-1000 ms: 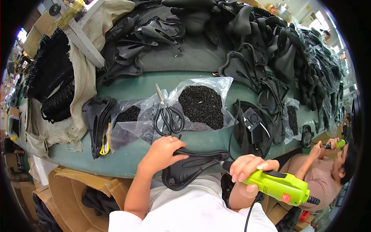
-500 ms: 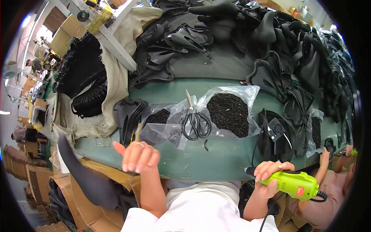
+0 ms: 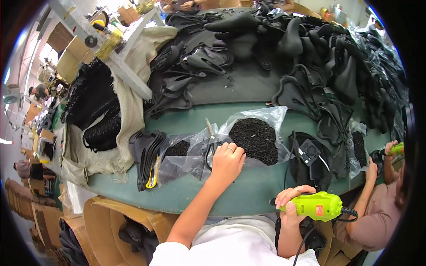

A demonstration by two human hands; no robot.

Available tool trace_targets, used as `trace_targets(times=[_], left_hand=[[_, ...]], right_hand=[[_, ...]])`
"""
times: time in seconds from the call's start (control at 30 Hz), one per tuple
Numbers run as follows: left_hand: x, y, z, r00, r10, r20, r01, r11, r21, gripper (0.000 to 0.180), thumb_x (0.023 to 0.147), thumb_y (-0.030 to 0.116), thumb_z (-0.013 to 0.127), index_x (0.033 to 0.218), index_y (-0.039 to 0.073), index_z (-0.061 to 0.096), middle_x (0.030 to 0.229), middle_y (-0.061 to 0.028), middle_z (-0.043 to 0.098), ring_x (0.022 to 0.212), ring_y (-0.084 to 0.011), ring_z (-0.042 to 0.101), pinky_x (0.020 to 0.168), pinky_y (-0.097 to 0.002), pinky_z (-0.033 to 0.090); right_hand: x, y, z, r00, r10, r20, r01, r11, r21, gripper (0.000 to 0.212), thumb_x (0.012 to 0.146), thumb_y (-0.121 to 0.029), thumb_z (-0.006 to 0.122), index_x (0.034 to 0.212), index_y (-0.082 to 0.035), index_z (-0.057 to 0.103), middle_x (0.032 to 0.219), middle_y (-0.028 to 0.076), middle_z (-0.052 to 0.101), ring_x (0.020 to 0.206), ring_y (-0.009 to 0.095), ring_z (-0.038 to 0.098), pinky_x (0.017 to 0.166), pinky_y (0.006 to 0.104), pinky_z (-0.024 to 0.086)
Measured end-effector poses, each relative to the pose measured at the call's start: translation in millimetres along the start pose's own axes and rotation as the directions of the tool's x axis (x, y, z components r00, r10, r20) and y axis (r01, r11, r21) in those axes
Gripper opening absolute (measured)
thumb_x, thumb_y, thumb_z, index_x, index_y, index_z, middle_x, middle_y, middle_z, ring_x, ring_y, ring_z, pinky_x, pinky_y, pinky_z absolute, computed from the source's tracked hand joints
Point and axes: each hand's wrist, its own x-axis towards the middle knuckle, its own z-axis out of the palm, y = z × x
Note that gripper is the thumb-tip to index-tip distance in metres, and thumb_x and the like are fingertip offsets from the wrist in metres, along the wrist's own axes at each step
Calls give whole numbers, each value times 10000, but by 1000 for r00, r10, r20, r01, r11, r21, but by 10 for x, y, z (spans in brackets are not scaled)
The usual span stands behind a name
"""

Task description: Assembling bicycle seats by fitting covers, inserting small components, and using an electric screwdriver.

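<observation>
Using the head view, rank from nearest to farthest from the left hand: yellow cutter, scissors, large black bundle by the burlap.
1. Scissors: right by the left hand, handles partly hidden by it.
2. Yellow cutter: to the hand's left.
3. Large black bundle: farthest, toward the upper left.

Bright lime green across the power tool (image 3: 317, 207), with an orange-red label (image 3: 319, 209) and a black nose (image 3: 274, 201); silver on the scissor blades (image 3: 209, 126), black on the scissor handles (image 3: 207, 159); clear in the plastic bag (image 3: 279, 116), jet black in the small pieces (image 3: 254, 137); plain green on the tabletop (image 3: 177, 195); pale beige on the sacking (image 3: 126, 111); black on the stacked saddle shells (image 3: 144, 155), yellow on the knife (image 3: 152, 178); brown on the cardboard box (image 3: 104, 221); plain white on the wearer's shirt (image 3: 235, 244), dusty pink on the co-worker's top (image 3: 375, 224).
</observation>
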Motion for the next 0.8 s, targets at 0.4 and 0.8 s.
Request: trace_targets(times=[0.4, 0.8], left_hand=[[278, -7, 335, 992, -10, 127, -17, 977, 214, 153, 961, 226, 730, 926, 91, 667, 925, -93, 642, 936, -281, 628, 833, -423, 466], [371, 14, 339, 964, 66, 259, -130, 963, 237, 152, 950, 240, 739, 953, 100, 681, 961, -85, 667, 951, -278, 638, 850, -426, 462]], right_hand=[[-41, -88, -48, 1000, -16, -5, 16, 1000, -19, 519, 940, -116, 803, 1305, -73, 438, 752, 57, 598, 636, 191, 588, 604, 362, 564], [14, -109, 41, 999, 25, -41, -24, 999, 29, 519, 912, -137, 822, 1286, -81, 466, 713, 80, 616, 576, 212, 599, 587, 375, 545]])
